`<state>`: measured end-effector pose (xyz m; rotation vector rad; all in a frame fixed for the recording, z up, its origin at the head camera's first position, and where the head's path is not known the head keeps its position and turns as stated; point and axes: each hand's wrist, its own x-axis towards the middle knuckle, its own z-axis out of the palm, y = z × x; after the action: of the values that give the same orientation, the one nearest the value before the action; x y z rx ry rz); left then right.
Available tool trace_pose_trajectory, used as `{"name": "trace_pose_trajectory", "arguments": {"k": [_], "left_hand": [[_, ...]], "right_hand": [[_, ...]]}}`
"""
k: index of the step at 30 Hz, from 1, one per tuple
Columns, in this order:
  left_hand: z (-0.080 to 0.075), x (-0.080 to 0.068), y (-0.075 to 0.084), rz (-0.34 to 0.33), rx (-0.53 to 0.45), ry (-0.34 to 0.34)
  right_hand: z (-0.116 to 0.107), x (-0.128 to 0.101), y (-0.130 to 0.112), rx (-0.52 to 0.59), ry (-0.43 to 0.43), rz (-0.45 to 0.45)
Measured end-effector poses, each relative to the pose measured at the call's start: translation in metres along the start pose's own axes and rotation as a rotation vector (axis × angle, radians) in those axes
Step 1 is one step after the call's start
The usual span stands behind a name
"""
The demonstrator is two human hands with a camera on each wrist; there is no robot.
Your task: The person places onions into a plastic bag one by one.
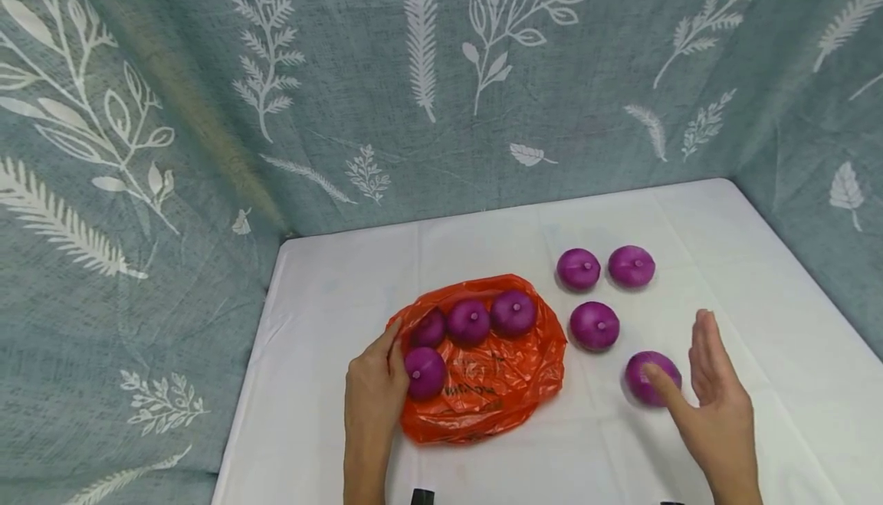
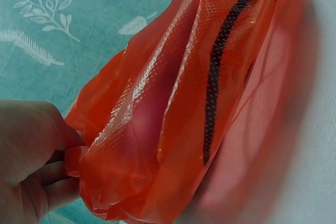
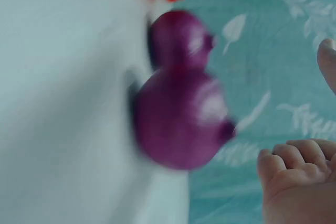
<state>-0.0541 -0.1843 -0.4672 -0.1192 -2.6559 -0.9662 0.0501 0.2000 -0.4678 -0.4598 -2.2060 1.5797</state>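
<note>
An orange-red plastic bag [image 1: 510, 401] lies with its mouth spread wide, several purple onions [image 1: 469, 319] inside it. At the bag's left rim my left hand [image 1: 375, 382] pinches the plastic between thumb and fingers. The left wrist view shows that hand [image 2: 31, 156] holding a fold of the bag [image 2: 142, 150], with dark print along its side. To the right, my right hand [image 1: 720, 409] is held open, fingers straight, thumb apart and overlapping the nearest loose onion [image 1: 648, 382] in the head view. The right wrist view shows a large onion [image 3: 178, 119] beyond the empty palm.
Three more loose onions lie right of the bag: one near its edge [image 1: 595, 326] and two farther back, one left [image 1: 578, 269] and one right [image 1: 631, 267]. A white cloth covers the table [image 1: 331, 290]. Green leaf-patterned curtains [image 1: 359, 83] hang behind and at both sides.
</note>
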Motion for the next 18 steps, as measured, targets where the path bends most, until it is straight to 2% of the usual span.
{"name": "trace_pose_trajectory", "arguments": {"k": [3, 9, 15, 18], "left_hand": [[0.0, -0.001, 0.0, 0.0, 0.006, 0.006], [0.0, -0.001, 0.001, -0.003, 0.005, -0.005], [0.0, -0.001, 0.004, -0.007, 0.016, -0.009], [0.0, -0.002, 0.005, -0.004, 0.018, -0.014]], "right_hand": [[-0.008, -0.008, 0.012, -0.041, 0.014, 0.08], [-0.017, -0.024, 0.029, -0.137, 0.029, 0.151], [-0.019, -0.033, 0.04, -0.199, -0.015, 0.25], [-0.018, -0.035, 0.042, -0.235, -0.04, 0.26]]}}
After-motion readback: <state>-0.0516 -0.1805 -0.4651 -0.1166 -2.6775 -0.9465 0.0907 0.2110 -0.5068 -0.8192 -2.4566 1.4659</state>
